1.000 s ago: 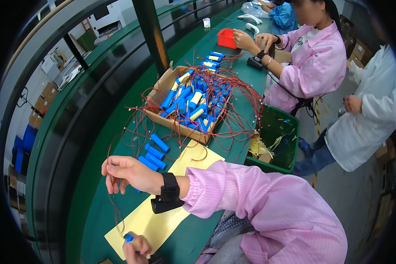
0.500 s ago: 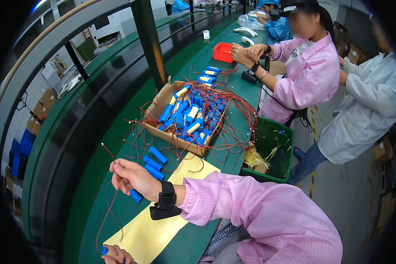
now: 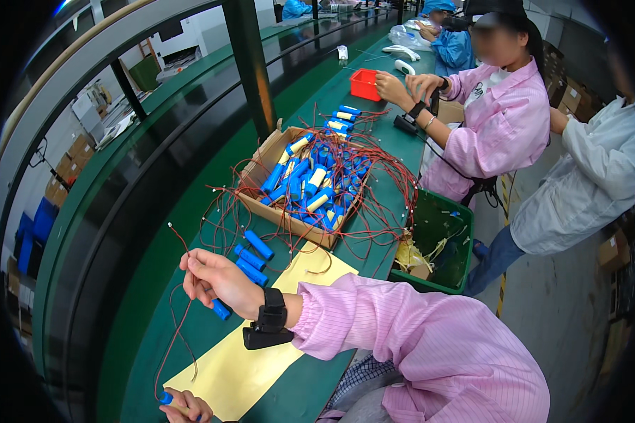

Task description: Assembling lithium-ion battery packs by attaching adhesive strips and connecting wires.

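Note:
At the bottom of the view my left hand grips a blue cylindrical battery pack, mostly hidden by the fingers. A thin red and dark wire rises from it in a loop. Higher up, my right hand pinches that wire, and its small white connector end sticks out above the fingers. Beneath both hands lies yellow sheet material on the green table. Just past my right hand several loose blue battery packs lie side by side; another shows under the wrist.
A cardboard box full of wired blue battery packs stands ahead, wires spilling over its right side. A green bin with scraps is beside the table. Farther off, a co-worker in pink works near a red tray. A dark-railed conveyor runs left.
The whole view has shifted slightly, moving the box and table a little rightward. My hands keep their holds. The co-worker's hands have moved a little apart.

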{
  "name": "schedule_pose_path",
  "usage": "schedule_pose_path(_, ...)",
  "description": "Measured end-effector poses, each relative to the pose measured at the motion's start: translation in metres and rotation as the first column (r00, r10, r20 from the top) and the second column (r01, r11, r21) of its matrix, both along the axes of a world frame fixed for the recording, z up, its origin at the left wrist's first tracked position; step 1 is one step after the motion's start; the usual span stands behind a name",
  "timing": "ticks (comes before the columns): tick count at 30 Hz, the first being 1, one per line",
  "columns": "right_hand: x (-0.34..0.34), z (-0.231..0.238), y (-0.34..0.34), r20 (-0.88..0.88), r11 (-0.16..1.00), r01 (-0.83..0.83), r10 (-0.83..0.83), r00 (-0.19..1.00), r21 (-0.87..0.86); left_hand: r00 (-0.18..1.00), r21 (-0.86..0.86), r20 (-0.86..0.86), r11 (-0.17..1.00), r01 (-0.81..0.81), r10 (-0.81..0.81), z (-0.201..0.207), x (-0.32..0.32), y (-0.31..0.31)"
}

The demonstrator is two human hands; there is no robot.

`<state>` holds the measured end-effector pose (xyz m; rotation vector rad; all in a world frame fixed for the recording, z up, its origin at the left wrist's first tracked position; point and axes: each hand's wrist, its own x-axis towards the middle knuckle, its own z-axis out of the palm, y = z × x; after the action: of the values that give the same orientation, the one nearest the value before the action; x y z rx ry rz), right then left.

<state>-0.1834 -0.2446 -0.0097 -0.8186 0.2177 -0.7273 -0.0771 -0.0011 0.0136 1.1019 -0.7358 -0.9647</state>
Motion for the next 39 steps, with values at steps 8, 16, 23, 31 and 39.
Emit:
schedule_pose_path(8, 0.0, -0.001, -0.001, 0.0, 1.0, 0.003, -0.003, 1.0, -0.003, 1.0, -0.012, 0.001, 1.0, -0.002, 0.002, 0.001, -0.002, -0.001)
schedule_pose_path(16, 0.0, 0.0, -0.002, -0.018, 1.0, 0.016, -0.016, 1.0, -0.008, 0.999, 0.019, 0.013, 0.999, -0.037, 0.036, 0.003, -0.003, -0.001)
schedule_pose_path(23, 0.003, -0.003, -0.002, -0.007, 0.999, 0.043, -0.043, 0.999, 0.01, 0.987, 0.055, 0.116, 0.991, -0.122, 0.115, 0.006, -0.008, -0.005)
schedule_pose_path(31, 0.002, -0.002, -0.002, -0.007, 0.999, 0.05, -0.05, 0.999, 0.022, 0.923, -0.047, 0.073, 0.925, -0.376, 0.379, 0.008, -0.009, -0.009)
schedule_pose_path(39, 0.003, -0.002, 0.0, -0.009, 0.999, 0.034, -0.034, 0.999, -0.009, 0.904, -0.097, 0.073, 0.905, -0.415, 0.422, 0.011, -0.012, -0.013)
